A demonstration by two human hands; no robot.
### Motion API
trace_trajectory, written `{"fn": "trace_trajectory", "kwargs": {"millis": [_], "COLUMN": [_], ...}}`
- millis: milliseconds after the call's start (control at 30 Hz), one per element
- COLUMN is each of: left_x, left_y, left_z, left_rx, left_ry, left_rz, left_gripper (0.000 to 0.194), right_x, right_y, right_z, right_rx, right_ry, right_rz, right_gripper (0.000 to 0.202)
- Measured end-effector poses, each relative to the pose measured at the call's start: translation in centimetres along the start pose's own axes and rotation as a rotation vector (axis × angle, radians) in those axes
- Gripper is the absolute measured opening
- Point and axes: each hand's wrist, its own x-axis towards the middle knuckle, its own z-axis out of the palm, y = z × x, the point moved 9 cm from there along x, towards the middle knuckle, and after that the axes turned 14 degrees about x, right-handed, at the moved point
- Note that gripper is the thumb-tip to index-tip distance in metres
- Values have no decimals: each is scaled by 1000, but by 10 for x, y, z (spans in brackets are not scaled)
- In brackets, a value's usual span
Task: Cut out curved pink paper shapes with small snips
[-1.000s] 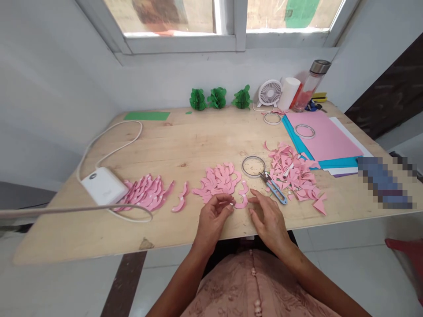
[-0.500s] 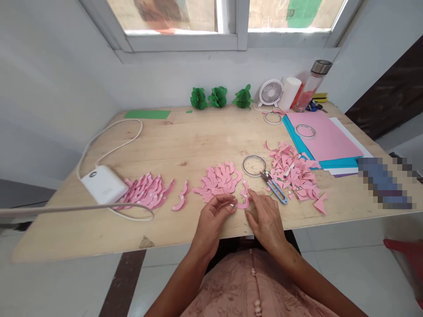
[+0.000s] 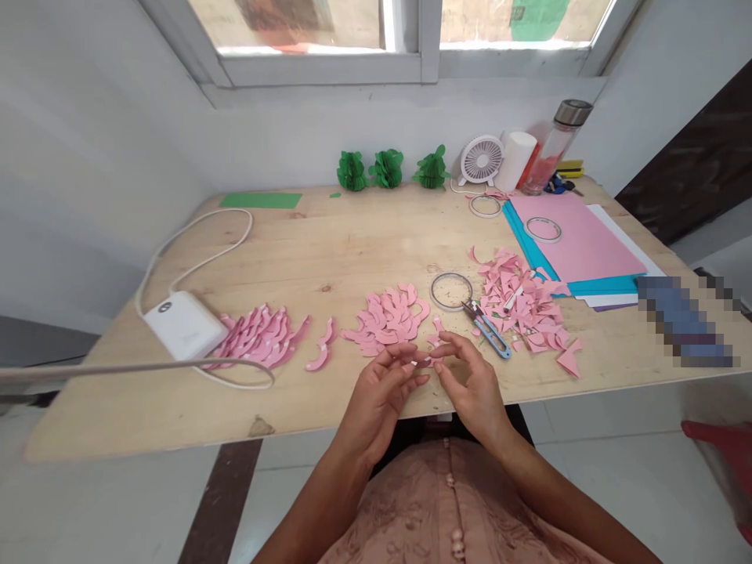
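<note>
A wavy pink paper strip (image 3: pixel 435 338) lies on the table in front of my hands, partly covered by the fingers. My left hand (image 3: pixel 381 392) is closed in a pinch, with a small white bit of tape (image 3: pixel 414 363) at its thumb and fingertip. Close beside it, my right hand (image 3: pixel 473 376) pinches thumb and index finger at another tiny white bit (image 3: pixel 428 359), close over the strip's lower end. Plain wavy pink cutouts (image 3: pixel 391 317) are heaped just beyond my left hand. To the right lie blue-handled snips (image 3: pixel 493 337) and a tape roll (image 3: pixel 452 291).
Taped pink strips (image 3: pixel 264 337) and a single strip (image 3: pixel 322 345) lie left, near a white power bank (image 3: pixel 185 325) with a cable. Pink scraps (image 3: pixel 522 301) and coloured sheets (image 3: pixel 581 239) are right. Green paper shapes (image 3: pixel 386 169), a fan (image 3: pixel 482 160) and a bottle (image 3: pixel 558 149) stand behind.
My right hand has shifted left, and its thumb and index finger have come together beside my left fingertips. The left hand stays nearly in place.
</note>
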Motion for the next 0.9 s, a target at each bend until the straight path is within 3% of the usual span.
{"fn": "trace_trajectory", "kwargs": {"millis": [667,800,900], "left_x": [-5,-5,-7], "left_y": [2,5,15], "left_z": [2,-3,-15], "left_rx": [49,182,352], "left_ry": [-6,43,162], "left_rz": [44,121,262], "left_gripper": [27,28,29], "right_x": [-3,-5,-6], "right_y": [-3,-1,4], "right_z": [4,4,1], "right_rx": [-76,-79,-90], "right_ry": [69,76,100], "right_rz": [1,15,31], "right_gripper": [40,40,40]}}
